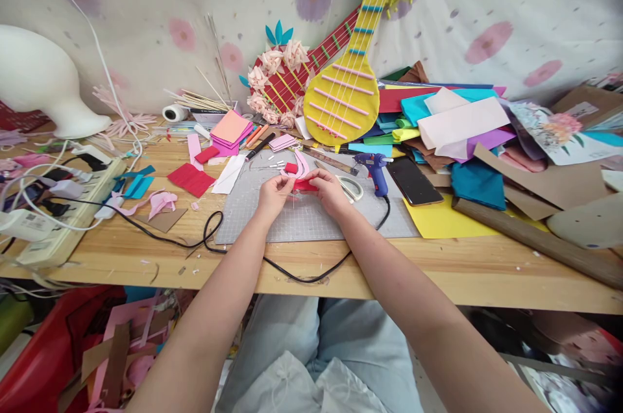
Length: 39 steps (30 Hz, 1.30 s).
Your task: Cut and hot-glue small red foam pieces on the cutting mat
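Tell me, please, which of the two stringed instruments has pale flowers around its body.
The red instrument, at left and partly behind the yellow instrument: pale pink flowers edge its body, whereas the yellow body has pink bars across it.

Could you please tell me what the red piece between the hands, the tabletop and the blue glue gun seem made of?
Red piece: perhaps felt or foam sheet, matt, as it shows no shine.
Tabletop: apparently wood, smooth, with visible grain.
Blue glue gun: likely hard plastic, smooth, given its evenly coloured body.
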Available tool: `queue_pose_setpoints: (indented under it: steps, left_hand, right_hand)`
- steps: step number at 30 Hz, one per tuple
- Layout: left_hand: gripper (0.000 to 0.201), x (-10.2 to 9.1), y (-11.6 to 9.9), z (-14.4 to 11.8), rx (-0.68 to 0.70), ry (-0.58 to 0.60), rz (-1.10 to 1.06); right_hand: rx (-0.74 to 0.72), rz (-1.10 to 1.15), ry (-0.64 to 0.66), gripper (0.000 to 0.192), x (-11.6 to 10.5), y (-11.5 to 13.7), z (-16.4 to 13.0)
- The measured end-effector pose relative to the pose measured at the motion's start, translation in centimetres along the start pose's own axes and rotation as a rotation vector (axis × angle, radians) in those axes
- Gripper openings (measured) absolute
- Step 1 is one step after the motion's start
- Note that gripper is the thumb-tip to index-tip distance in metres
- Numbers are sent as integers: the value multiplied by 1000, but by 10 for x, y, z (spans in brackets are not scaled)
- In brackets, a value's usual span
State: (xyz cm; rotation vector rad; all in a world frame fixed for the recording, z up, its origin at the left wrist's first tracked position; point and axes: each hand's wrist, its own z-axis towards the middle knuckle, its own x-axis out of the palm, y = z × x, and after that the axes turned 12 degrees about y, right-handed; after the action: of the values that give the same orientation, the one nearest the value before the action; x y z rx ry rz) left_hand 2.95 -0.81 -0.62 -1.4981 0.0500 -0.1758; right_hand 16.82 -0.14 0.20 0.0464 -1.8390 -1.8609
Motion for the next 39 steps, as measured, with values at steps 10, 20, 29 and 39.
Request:
queue_pose_setpoints:
  steps: [10, 20, 29, 39]
  left_hand:
    - [25, -1, 2, -1, 67, 6, 70]
    - [30, -1, -3, 0, 25, -3, 20]
    - [32, 0, -6, -1, 5, 7, -1]
    - [28, 2, 1, 1, 25, -16, 16]
  right_hand:
    - [143, -120, -17, 34, 9, 1, 6]
    - [139, -77, 76, 27, -10, 14, 2]
    - [124, -81, -18, 20, -17, 13, 5]
    - [122, -116, 12, 27, -16, 19, 2]
